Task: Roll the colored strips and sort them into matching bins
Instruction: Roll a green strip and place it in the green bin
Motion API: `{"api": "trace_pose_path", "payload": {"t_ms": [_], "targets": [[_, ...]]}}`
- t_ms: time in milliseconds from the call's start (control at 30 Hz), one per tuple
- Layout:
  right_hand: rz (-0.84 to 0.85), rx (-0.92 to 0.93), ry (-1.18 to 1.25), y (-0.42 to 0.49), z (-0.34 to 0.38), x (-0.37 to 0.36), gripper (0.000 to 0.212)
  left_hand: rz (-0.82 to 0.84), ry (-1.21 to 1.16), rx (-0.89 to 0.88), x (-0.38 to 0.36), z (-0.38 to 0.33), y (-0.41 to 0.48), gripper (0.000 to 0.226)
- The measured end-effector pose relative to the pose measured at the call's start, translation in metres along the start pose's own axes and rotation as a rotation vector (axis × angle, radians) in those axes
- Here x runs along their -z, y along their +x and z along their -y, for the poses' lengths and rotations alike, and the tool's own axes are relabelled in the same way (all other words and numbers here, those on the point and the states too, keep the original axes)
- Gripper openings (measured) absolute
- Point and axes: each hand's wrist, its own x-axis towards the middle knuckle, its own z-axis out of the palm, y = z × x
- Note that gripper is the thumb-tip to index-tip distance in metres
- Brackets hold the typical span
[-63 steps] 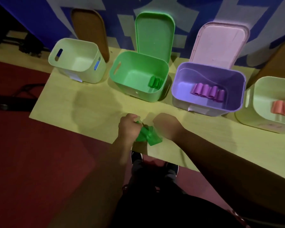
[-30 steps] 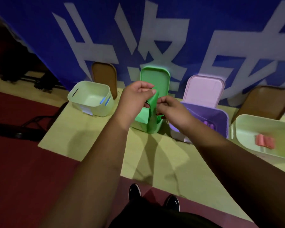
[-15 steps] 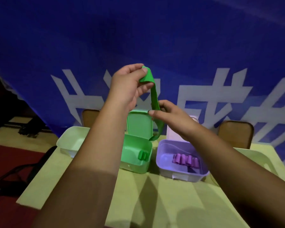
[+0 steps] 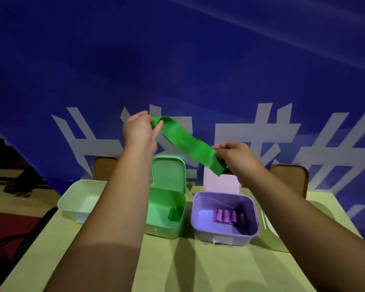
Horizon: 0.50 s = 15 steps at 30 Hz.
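Green strip (image 4: pixel 187 143) stretched in the air, left hand (image 4: pixel 138 129) and right hand (image 4: pixel 236 157) pinching its ends

Bins (image 4: pixel 72 204) line the table (image 4: pixel 198 266); the middle two hold rolls (image 4: pixel 228 217), lids (image 4: pixel 169 171) upright behind them.

L hand (image 4: pixel 138 130), R hand (image 4: pixel 236 157) raised, pinching.

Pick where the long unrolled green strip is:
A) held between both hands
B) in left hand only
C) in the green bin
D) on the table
A: the left hand pinches one end of the long green strip, the right hand the other, in mid-air.
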Motion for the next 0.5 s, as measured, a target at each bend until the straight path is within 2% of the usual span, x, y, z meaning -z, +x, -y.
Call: {"api": "trace_pose_path", "payload": {"t_ms": [100,200,267,367,500], "targets": [[0.02,0.012,0.122,-0.002,0.013,-0.002,0.02,0.081,0.325,0.122,0.007,0.016,-0.002,0.021],[0.061,0.04,0.181,-0.004,0.027,-0.008,0.019,0.255,0.763,0.187,0.008,0.021,-0.02,0.025],[0.059,0.041,0.203,-0.001,0.032,-0.013,0.019,0.356,0.871,0.093,0.006,0.022,-0.033,0.022],[0.044,-0.005,0.298,0.0,0.037,-0.017,0.017,0.467,0.84,-0.144,0.001,0.017,-0.053,0.015],[0.017,-0.034,0.393,0.002,0.04,-0.016,0.018,0.736,0.975,-0.39,-0.001,0.013,-0.065,0.013]]}}
